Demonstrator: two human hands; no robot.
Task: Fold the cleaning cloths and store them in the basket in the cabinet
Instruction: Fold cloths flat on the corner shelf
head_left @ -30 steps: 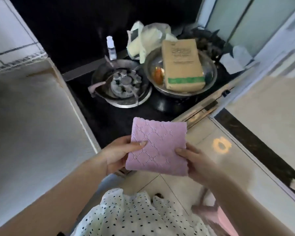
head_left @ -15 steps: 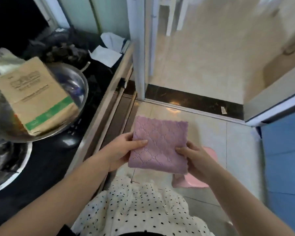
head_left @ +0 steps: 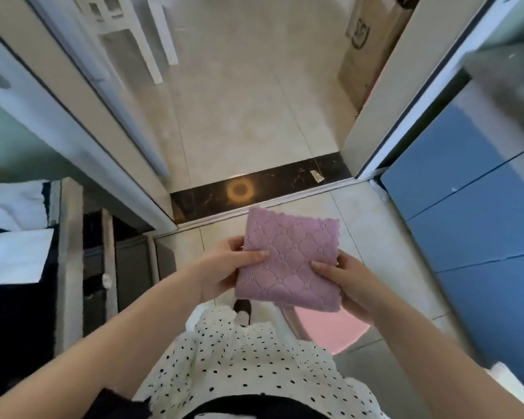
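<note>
Head view, sole entry.

Item: cleaning cloth (head_left: 288,260), lilac, quilted diamond pattern, scalloped edges, folded to a near-square pad. Location: held in the air at chest height above the floor (head_left: 248,122), in front of a polka-dot garment; it rests on no surface.

Left hand (head_left: 221,272): thumb laid across the cloth's left edge, fingers curled behind, pinching it.

Right hand (head_left: 350,281): thumb on the cloth's lower right edge, fingers behind, pinching it likewise.

Relation for the coming move: the cloth spans between the two hands, equally near each, long axis running slightly away from the body and tilted rightward.

Basket: not seen. Blue cabinet fronts (head_left: 478,237) stand to the right, doors closed; the right hand is the nearer. Judged stage: folding done, storing pending.
</note>
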